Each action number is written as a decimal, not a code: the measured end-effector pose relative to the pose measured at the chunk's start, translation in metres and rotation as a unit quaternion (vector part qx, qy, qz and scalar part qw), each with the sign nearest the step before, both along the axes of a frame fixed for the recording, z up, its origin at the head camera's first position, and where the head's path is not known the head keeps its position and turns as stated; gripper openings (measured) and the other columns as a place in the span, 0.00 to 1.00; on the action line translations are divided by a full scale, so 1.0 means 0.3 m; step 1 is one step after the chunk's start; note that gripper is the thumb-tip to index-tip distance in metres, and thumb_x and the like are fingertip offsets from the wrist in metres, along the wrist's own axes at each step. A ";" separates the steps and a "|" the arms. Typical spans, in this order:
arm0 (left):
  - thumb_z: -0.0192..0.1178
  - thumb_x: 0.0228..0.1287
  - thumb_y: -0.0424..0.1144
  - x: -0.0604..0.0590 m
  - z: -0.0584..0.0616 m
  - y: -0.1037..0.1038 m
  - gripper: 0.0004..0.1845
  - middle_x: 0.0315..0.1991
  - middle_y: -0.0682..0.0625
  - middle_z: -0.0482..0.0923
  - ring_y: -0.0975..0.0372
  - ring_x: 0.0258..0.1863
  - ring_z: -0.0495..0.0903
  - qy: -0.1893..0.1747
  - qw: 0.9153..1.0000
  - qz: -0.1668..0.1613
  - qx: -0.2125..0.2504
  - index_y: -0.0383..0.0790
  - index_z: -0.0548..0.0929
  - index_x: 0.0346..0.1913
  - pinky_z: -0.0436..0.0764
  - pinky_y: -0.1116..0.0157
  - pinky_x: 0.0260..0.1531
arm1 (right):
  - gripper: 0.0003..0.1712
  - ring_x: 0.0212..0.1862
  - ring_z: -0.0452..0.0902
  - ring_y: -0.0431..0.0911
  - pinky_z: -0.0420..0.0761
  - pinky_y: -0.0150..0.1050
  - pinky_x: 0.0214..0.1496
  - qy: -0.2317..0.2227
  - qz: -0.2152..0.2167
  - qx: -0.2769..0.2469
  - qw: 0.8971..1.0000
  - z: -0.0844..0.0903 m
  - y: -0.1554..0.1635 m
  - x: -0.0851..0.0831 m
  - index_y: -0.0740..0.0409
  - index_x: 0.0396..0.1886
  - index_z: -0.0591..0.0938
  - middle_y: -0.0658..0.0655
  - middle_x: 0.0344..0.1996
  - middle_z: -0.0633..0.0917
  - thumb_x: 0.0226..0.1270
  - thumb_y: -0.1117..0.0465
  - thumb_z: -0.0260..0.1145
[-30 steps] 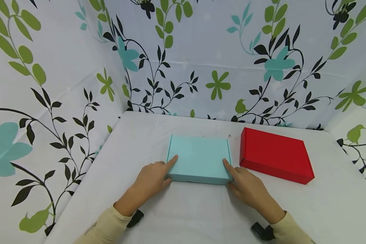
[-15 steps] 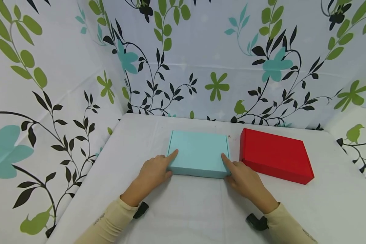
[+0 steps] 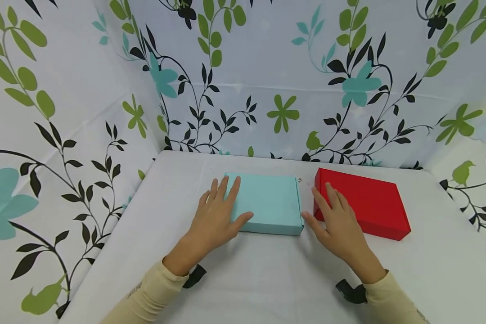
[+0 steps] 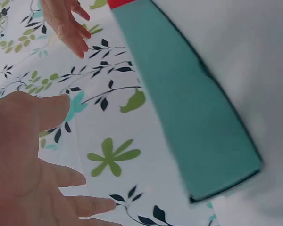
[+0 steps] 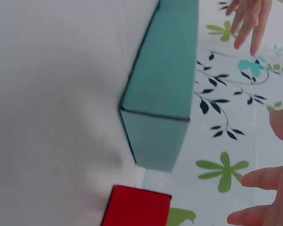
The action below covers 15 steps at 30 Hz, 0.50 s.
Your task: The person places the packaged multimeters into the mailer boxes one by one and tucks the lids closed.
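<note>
At the middle of the white worktop, the left hand lies open, straight fingers spread over the left end of the teal box, thumb at its near edge. Right of that box the right hand is open too, fingers splayed over the near-left corner of the red box; whether it touches cannot be told. Both boxes lie flat and closed, just beside each other. Leaf-patterned cloth walls off the far and left sides. Half a second ago both hands pinched the teal box's near corners; now they have let go and spread, the right one having moved toward the red box.
</note>
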<state>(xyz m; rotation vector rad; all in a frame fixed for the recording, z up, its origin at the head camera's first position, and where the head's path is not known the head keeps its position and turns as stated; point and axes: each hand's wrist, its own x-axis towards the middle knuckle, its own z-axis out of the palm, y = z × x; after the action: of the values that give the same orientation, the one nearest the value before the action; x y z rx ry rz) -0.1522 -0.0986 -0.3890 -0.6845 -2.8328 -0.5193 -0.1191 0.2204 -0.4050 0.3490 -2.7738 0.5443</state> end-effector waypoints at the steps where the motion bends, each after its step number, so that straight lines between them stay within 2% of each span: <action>1: 0.55 0.75 0.65 0.003 0.010 0.007 0.48 0.81 0.35 0.51 0.38 0.80 0.45 -0.004 1.000 0.001 0.001 0.41 0.51 0.84 0.56 0.39 0.71 | 0.48 0.76 0.52 0.72 0.56 0.77 0.67 0.002 -0.003 -0.003 1.000 0.007 0.008 -0.004 0.57 0.81 0.64 0.71 0.79 0.56 0.69 0.45 0.70; 7: 0.54 0.74 0.66 0.022 0.051 0.034 0.50 0.82 0.38 0.50 0.39 0.80 0.42 -0.006 1.000 0.015 0.006 0.41 0.47 0.85 0.53 0.39 0.73 | 0.48 0.77 0.45 0.74 0.42 0.74 0.73 0.009 -0.023 -0.003 1.000 0.042 0.052 -0.021 0.55 0.83 0.61 0.72 0.80 0.53 0.71 0.43 0.67; 15: 0.51 0.74 0.69 0.019 0.092 0.039 0.50 0.82 0.40 0.49 0.37 0.80 0.42 0.005 1.000 0.028 0.007 0.43 0.48 0.85 0.49 0.38 0.73 | 0.51 0.77 0.41 0.76 0.36 0.73 0.73 -0.005 -0.054 0.005 0.998 0.099 0.086 -0.021 0.55 0.84 0.58 0.73 0.80 0.49 0.71 0.38 0.65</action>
<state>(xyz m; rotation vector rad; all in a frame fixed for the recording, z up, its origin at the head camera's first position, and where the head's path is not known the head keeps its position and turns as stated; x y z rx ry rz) -0.1465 -0.0867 -0.3613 -0.6013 -2.8277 -0.5262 -0.1253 0.2463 -0.3754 0.1970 -2.7865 0.5059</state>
